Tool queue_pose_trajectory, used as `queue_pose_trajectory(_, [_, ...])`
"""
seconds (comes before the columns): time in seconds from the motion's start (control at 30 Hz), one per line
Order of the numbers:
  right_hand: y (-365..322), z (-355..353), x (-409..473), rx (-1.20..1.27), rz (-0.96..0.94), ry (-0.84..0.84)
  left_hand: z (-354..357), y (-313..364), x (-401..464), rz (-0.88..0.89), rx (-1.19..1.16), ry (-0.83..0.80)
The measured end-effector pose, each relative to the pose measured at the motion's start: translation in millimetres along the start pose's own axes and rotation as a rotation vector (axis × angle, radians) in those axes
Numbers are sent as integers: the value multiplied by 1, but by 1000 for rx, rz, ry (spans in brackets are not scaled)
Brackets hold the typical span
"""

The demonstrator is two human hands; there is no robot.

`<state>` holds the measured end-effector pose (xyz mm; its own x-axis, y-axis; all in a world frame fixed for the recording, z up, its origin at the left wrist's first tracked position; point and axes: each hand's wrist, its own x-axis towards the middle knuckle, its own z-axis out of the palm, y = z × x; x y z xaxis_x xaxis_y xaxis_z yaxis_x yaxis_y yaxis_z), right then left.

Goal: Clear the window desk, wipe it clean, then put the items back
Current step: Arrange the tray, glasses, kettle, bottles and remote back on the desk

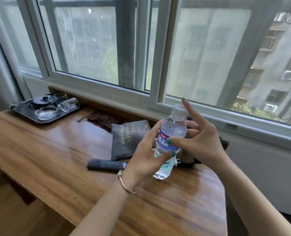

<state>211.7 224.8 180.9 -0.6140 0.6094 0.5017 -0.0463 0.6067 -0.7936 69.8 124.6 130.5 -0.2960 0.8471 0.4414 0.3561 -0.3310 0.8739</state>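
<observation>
The wooden counter [59, 150] lies beneath my hands, with a dark tray [25, 114] of glassware far to their left and a grey pouch [127, 140] just behind my left hand. A black remote [107, 164] lies just left of my left wrist. The water bottle [171, 138] is upright above the counter, gripped by my left hand [145, 158], thumb across its front, while my right hand [200, 136] touches the label with its thumb, fingers spread.

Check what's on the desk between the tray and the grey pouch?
Head view: a crumpled brown cloth lies between the tray and the grey pouch; otherwise bare desk.
</observation>
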Motion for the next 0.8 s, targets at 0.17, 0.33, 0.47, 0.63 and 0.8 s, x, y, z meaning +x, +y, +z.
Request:
queue_pose_trajectory(0.17, [-2,74,44,33,-20,-81,-75,-19,-2,-17,27,108])
queue_pose_trajectory(0.33, [4,142,92,117,-15,-145,-144,-40,8,-41,86,194])
queue_pose_trajectory(0.47, [15,195,125,135,-15,-156,-191,-67,24,-60,143,246])
queue_pose_trajectory(0.63, [37,249,143,80,-3,-154,-229,-111,34,-147,209,258])
queue_pose_trajectory(0.8, [56,271,153,18,7,-172,-242,-145,40,-215,197,273])
